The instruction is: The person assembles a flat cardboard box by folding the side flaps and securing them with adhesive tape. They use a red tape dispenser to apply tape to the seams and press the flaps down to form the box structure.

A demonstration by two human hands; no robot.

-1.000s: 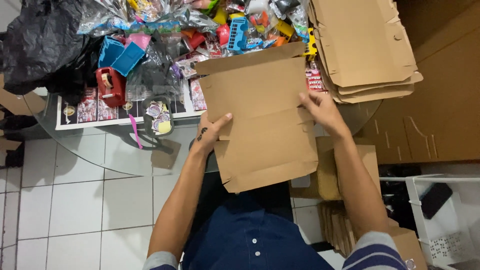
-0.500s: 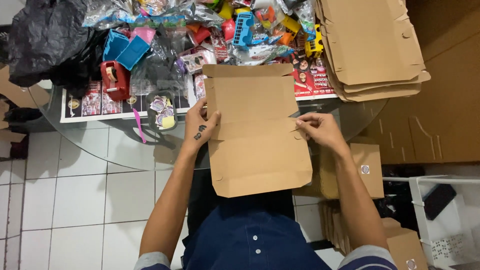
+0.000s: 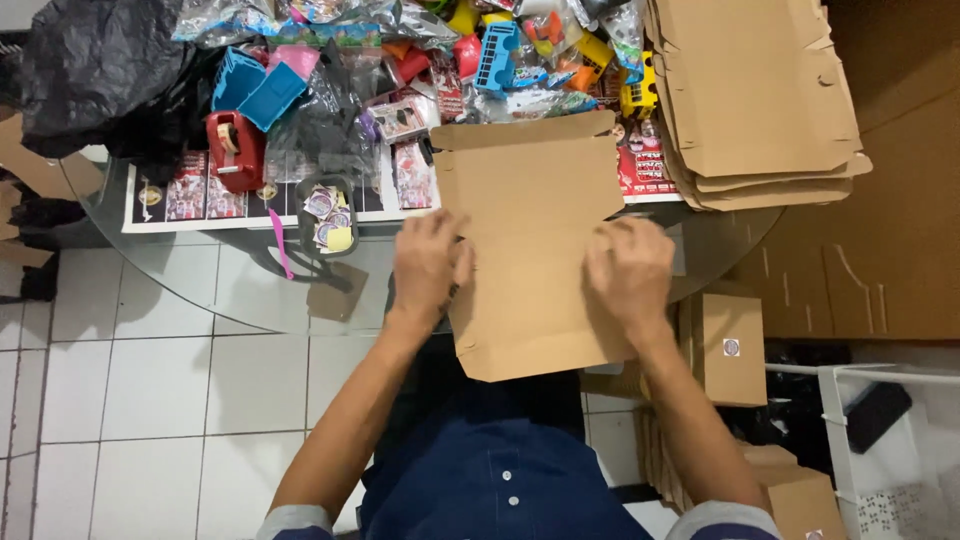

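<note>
Fingers curled and pressed onto a flat brown cardboard box blank (image 3: pixel 530 250), the left hand (image 3: pixel 428 265) grips its 9 o'clock edge while the right hand (image 3: pixel 630 270) bears down at 3 o'clock. The blank lies on a round glass table (image 3: pixel 250 290), its near end overhanging the rim. Folding cleanly likely calls for even pressure along the crease. A stack of cardboard blanks (image 3: pixel 760 100) sits at 1 o'clock, packaged toys (image 3: pixel 480 60) at 12.

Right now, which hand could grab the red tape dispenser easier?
Probably the left hand. It rests on the left edge of the flat cardboard box, on the same side as the red tape dispenser. The right hand would have to cross the cardboard.
</note>
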